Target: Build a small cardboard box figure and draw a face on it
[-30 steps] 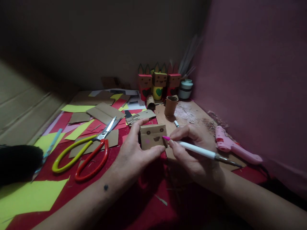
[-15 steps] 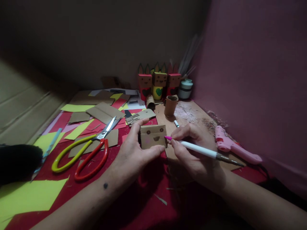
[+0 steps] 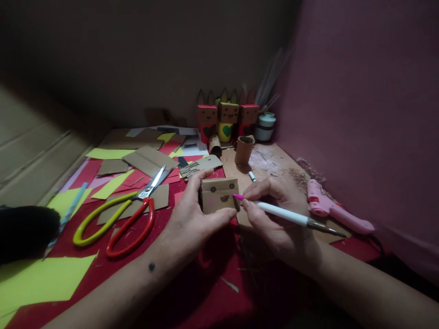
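My left hand is closed around a small cardboard box, thumb along its lower edge and fingers behind its left side. The box front carries two drawn eyes, a dark mouth and a faint pink patch on the left cheek. Pinched in my right hand is a white marker with a pink tip and a dark brush-like rear end. Its pink tip is at the box front, right of the mouth; whether it touches I cannot tell. A white marker cap lies just beyond my right hand.
Scissors with yellow and red handles lie open at left among cardboard and coloured paper. A pink glue gun rests at right. Behind stand cardboard figures, a cardboard tube and a pale blue jar. A black fuzzy object is at far left.
The marker tip has shifted slightly left, from the box's right edge onto its right cheek area. My left hand keeps the box in nearly the same place.
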{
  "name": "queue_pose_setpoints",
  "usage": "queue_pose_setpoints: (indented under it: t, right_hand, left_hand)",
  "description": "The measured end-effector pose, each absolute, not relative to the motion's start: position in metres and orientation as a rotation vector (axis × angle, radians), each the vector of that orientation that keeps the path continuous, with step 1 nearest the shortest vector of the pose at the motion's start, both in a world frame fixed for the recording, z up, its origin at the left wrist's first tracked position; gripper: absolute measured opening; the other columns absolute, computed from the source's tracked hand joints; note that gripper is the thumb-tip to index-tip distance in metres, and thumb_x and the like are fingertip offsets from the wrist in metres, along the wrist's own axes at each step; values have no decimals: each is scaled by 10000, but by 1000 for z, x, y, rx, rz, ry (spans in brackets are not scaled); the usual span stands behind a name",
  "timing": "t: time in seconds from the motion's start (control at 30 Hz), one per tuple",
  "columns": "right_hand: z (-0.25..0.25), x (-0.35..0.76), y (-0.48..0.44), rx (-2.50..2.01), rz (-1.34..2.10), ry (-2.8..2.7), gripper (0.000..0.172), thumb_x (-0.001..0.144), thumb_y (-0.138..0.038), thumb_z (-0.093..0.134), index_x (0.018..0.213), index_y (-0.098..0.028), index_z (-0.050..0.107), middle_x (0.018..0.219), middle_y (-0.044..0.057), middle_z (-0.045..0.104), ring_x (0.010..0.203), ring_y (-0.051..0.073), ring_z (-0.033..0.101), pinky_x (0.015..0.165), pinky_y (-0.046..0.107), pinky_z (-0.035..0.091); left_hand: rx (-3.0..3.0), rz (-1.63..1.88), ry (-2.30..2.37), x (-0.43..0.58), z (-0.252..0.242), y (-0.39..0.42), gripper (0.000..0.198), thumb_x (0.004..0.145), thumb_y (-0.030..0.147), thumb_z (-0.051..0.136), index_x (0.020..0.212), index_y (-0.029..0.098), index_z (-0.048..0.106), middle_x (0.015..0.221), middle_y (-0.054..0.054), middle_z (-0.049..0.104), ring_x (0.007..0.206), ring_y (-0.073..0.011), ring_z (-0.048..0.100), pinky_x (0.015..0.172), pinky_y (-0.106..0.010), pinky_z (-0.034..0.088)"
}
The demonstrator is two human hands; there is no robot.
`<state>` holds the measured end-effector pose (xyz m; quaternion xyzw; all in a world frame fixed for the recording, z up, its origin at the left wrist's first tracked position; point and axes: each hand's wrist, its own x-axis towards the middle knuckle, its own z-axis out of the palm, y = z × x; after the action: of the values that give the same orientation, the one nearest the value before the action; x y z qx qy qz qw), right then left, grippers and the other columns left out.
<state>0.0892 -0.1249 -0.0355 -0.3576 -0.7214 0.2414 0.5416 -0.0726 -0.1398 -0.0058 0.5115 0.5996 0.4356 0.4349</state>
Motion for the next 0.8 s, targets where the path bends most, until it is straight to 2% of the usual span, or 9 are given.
queue_pose_setpoints:
  t: [0.2,0.57,0.8]
  right_hand:
    - [-44,91,-124,-860,607,-1679,73,878,-170,636,828,-207,595,740,-23,576,605,109,521,540,273,416]
    - [-43,93,-124,-860,607,-1707,98,856,-132,610,830,-217,568,811,-1,599,732,155,571,633,308,450]
    - [-38,92,-126,-843,558,-1743,90,837,-131,587,802,-209,558,769,8,585,699,157,568,577,291,443]
  left_hand:
    - [1283,1088,1475,-74,-8,-139,719,699,274,799,1358,259,511,977,-13,735,847,-238,732,673,-286,604]
    - [1243,1107,1461,-74,-10,-138,689,690,241,811,1321,273,536,982,5,737,875,-218,721,714,-264,594]
    - [1269,1093,1480,-75,-11,-138,698,681,272,814,1320,282,533,975,-1,742,875,-240,729,727,-303,608]
